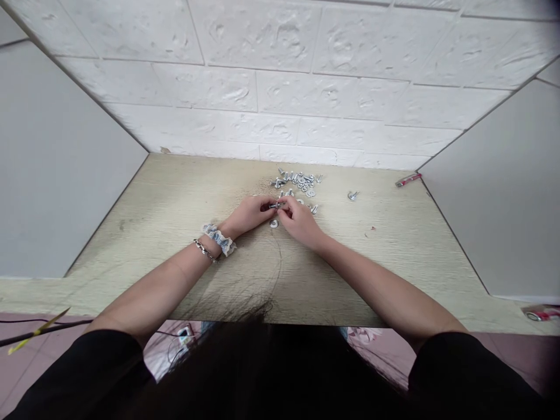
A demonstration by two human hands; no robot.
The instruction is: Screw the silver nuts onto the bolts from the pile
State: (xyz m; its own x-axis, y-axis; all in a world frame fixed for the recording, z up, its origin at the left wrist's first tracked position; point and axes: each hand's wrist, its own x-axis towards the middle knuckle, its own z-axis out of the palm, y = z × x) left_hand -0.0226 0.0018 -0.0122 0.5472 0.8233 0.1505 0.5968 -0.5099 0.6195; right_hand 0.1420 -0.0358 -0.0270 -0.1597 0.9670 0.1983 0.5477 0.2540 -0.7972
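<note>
A small silver bolt is held between my two hands over the table. My left hand pinches it from the left, with thumb and fingers closed. From the right, the fingertips of my right hand close on the bolt's other end; whether a nut or washer is also in them is hidden. Just below the fingers, a flat washer lies on the wood. Beyond my hands is a loose pile of bolts, nuts and washers. Another bolt lies close beside my right hand.
A bolt with hardware on it lies apart, right of the pile. Red-and-silver cylindrical objects sit by the right panel and at the front right edge. White brick wall and grey side panels enclose the wooden tabletop.
</note>
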